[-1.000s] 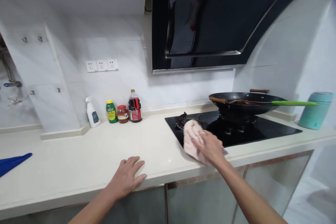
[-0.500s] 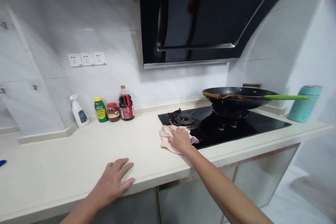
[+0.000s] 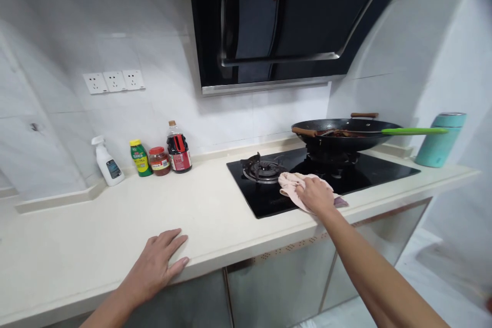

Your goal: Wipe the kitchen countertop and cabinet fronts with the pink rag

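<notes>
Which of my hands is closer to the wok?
Right. Your right hand is on the cloth at the front edge of the stove, in front of the wok. Your left hand rests on the counter, farther left.

Can see, at the left near the wall corner, a white spray bottle [image 3: 107,163], then a close row by the back wall [image 3: 161,46]: a green bottle [image 3: 140,160] with a yellow cap, a red-lidded jar [image 3: 159,163] and a dark bottle [image 3: 179,151] with a brown cap. Above these, three white sockets [image 3: 114,81] side by side. Farther right, a black range hood [image 3: 295,25], and lower down a dark wok [image 3: 342,142] with wooden handles, reddish-brown contents and a green-handled utensil [image 3: 415,131] across its rim. Past its handle, a turquoise canister [image 3: 438,151]
</notes>
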{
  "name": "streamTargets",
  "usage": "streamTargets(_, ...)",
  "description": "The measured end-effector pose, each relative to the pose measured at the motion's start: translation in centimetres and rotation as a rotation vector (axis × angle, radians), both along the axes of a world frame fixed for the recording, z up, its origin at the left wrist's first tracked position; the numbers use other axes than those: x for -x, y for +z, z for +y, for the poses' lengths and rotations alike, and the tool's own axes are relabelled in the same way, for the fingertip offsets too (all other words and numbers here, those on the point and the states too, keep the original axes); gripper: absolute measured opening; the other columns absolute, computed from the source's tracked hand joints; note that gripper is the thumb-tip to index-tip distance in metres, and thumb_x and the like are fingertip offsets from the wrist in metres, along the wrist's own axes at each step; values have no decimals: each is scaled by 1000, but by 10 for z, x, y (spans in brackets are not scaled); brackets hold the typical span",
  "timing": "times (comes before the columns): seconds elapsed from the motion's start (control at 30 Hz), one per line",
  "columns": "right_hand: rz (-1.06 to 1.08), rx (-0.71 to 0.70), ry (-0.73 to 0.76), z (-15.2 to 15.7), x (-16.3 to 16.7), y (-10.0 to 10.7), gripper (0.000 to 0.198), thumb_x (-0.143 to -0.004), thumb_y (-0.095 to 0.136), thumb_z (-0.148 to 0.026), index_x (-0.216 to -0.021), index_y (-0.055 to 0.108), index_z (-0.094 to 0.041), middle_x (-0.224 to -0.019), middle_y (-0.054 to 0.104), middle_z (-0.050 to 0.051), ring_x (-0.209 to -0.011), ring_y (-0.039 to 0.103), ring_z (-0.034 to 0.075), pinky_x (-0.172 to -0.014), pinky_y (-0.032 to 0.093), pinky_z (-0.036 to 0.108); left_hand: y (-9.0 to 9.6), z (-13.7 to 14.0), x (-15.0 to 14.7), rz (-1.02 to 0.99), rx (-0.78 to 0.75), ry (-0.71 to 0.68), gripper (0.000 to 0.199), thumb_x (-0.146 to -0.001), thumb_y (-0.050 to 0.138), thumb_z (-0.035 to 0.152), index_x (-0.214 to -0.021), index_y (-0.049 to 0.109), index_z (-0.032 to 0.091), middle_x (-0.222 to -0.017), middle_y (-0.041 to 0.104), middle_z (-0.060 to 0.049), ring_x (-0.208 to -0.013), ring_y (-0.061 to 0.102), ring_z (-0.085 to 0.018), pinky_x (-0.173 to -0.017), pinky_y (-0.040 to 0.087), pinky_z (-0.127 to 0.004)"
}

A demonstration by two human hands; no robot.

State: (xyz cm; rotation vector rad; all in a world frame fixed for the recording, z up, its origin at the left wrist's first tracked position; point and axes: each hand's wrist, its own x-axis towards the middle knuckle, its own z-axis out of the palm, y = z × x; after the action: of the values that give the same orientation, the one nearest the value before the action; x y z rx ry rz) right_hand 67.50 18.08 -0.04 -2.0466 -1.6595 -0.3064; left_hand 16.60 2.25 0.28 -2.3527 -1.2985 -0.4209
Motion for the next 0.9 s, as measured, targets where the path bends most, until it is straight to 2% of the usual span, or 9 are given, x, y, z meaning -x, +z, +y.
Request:
streamTargets(0.1,12,-30,-36,-10,9,-4,45,-96,44,-38,-121,64,-7,-123,58,25,-115,51,38,-95,39,49,-1,1,0,-13,-3,-1,48,-98,51,56,-133,66,27,-136,67,-9,-121,62,-26,-95,51,-38)
streamTargets(0.2,-10,-33,41,-34,32,-12,44,-94,48,-42,-121,65,-12,-120,58,20,-110,50,35,-93,38,46,-2,3,1,-9,4,2,48,-98,51,57,-134,65,28,-137,67,-9,-122,62,-26,-95,51,-38)
streamTargets(0.3,-26,-59,265,-70,64,-24,35,-90,56,-42,-116,67,-22,-114,59,11,-105,50,28,-92,38,39,-3,4,2,-3,12,10,48,-98,50,57,-135,65,29,-138,66,-8,-123,62,-25,-94,51,-37)
streamTargets(0.4,23,-147,529,-103,90,-34,27,-88,59,-38,-111,66,-25,-111,58,7,-103,49,26,-90,38,38,-4,6,5,-1,9,14,49,-98,49,57,-136,64,30,-139,66,-8,-124,62,-25,-94,51,-37)
streamTargets(0.5,34,-167,588,-112,88,-35,26,-90,59,-37,-113,65,-27,-111,57,7,-105,49,26,-90,38,39,-7,9,8,4,14,21,50,-99,48,58,-139,63,31,-141,65,-7,-126,61,-26,-94,52,-37)
streamTargets(0.6,31,-137,440,-95,47,-36,28,-91,56,-36,-114,67,-27,-113,59,8,-106,50,27,-92,38,40,-10,10,10,9,31,38,51,-99,46,58,-141,61,33,-143,64,-7,-128,61,-25,-95,51,-36)
streamTargets(0.7,127,-131,146,-72,-22,-40,31,-90,54,-39,-114,69,-25,-116,61,9,-108,51,28,-95,40,42,-11,10,11,5,39,45,52,-99,45,60,-141,60,34,-144,63,-6,-128,60,-25,-96,51,-36)
streamTargets(0.8,232,-160,-90,-55,-89,-44,41,-91,49,-41,-119,67,-18,-124,57,17,-115,50,35,-98,41,49,-11,11,11,-4,45,45,51,-99,45,59,-141,60,34,-145,63,-6,-129,60,-25,-96,51,-36)
streamTargets(0.9,333,-227,-280,-44,-127,-48,52,-91,44,-41,-128,61,-8,-134,47,27,-123,45,43,-98,42,56,-11,11,10,0,43,53,50,-98,48,58,-140,61,34,-144,63,-6,-127,61,-25,-96,51,-36)
